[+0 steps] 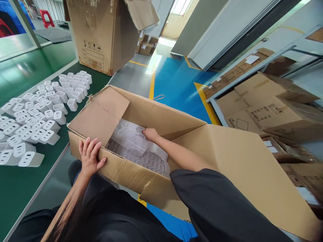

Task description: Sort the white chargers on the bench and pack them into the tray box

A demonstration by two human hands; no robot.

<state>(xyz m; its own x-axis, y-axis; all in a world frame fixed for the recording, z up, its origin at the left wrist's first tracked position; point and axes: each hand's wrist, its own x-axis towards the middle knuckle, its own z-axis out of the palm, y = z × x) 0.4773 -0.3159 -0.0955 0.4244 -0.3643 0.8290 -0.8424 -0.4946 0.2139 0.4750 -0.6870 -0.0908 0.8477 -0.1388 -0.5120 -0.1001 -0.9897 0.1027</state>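
Observation:
An open cardboard box (156, 196) sits in front of me, one flap (99, 114) folded over its left end. Inside it lies translucent plastic packaging with rows of rounded cells (141, 161). On top is a crumpled translucent plastic sheet (130, 137). My right hand (150, 134) reaches down into the box, fingers closed on the sheet's far edge; its fingertips are partly hidden. My left hand (90, 157) rests on the near left rim of the box, fingers spread over the flap and holding nothing.
Several white charger housings (32, 117) stand in rows on the green table (15, 191) at left. A tall carton (98, 37) stands at that table's far end. More cartons (272, 104) fill a rack on the right. The blue floor (174, 84) has yellow lines.

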